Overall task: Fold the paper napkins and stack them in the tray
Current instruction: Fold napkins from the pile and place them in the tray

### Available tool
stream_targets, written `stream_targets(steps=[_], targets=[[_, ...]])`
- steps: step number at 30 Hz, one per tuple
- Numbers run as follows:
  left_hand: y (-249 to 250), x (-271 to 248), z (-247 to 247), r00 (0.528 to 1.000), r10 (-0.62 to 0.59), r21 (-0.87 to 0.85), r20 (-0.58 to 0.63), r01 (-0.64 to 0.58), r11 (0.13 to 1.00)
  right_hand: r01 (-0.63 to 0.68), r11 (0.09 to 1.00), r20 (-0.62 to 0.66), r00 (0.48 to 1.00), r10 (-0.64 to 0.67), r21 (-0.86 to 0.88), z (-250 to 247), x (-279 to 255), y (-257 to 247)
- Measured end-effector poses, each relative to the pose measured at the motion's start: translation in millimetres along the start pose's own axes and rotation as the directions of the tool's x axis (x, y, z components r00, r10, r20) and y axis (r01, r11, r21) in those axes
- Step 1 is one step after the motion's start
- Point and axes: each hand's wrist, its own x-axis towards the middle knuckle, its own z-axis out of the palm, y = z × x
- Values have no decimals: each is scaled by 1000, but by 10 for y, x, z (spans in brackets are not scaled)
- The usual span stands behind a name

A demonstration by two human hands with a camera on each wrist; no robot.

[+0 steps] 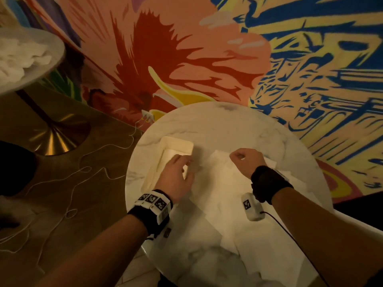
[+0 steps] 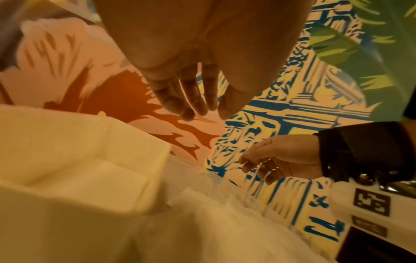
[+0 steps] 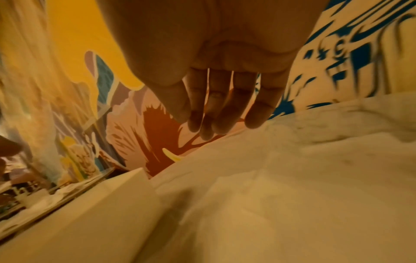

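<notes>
Marble, white with grey veins, makes up the round table top (image 1: 217,121), which is set against a wall painted with a mural (image 1: 186,48) in pink, red, blue and yellow. Loose white paper napkins (image 1: 223,204) are spread in overlapping sheets over the near and right parts of the table. A cream rectangular tray (image 1: 176,141) is seen on the left part of the table top, just beside the napkins, and a folded napkin (image 1: 170,156) appears to lie inside it, though the blur leaves this uncertain. A second round table (image 1: 31,65) bearing a white heap is seen at the far left, with thin white cables (image 1: 83,168) strewn over the floor below it.

The left hand (image 1: 178,172) is held over the near right corner of the tray; its fingers (image 2: 191,99) are seen relaxed and pointing downward, with nothing between them. The right hand (image 1: 246,160) is held above the spread napkins, well apart from the tray; its fingers (image 3: 220,106) are loosely curled downward, and no paper is seen gripped. Each wrist is wrapped in a black strap carrying a white marked unit.
</notes>
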Motion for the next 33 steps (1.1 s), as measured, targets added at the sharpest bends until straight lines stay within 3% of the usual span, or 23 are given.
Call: stream_targets(steps=[3, 6, 10, 13, 15, 19, 26, 30, 33], targets=[[207, -119, 367, 992, -6, -73, 126, 15, 997, -79, 995, 32, 996, 80, -54, -161, -235, 433], [255, -235, 760, 958, -110, -31, 266, 122, 992, -163, 983, 65, 983, 169, -88, -272, -494, 826], [213, -393, 1178, 858, -287, 141, 426, 250, 958, -233, 962, 161, 953, 255, -143, -300, -810, 1230], [196, -520, 1402, 782, -376, 271, 498, 271, 924, -221, 955, 234, 936, 265, -195, -231, -989, 1361], [220, -581, 1506, 759, -394, 295, 518, 274, 915, -214, 962, 273, 928, 254, -168, -158, -1063, 1404], [303, -646, 1609, 766, -417, 254, 489, 332, 908, -225, 970, 301, 923, 241, -87, -41, -1123, 1445], [380, -761, 1651, 780, -423, 195, 461, 376, 906, -169, 978, 259, 946, 197, -125, 91, -1111, 1410], [387, -776, 1582, 805, -410, 134, 428, 392, 910, -133, 991, 245, 961, 126, 15, -55, -1057, 1328], [427, -737, 1522, 836, -381, 68, 394, 387, 920, -159, 960, 264, 960, 96, 229, -208, -982, 1259]])
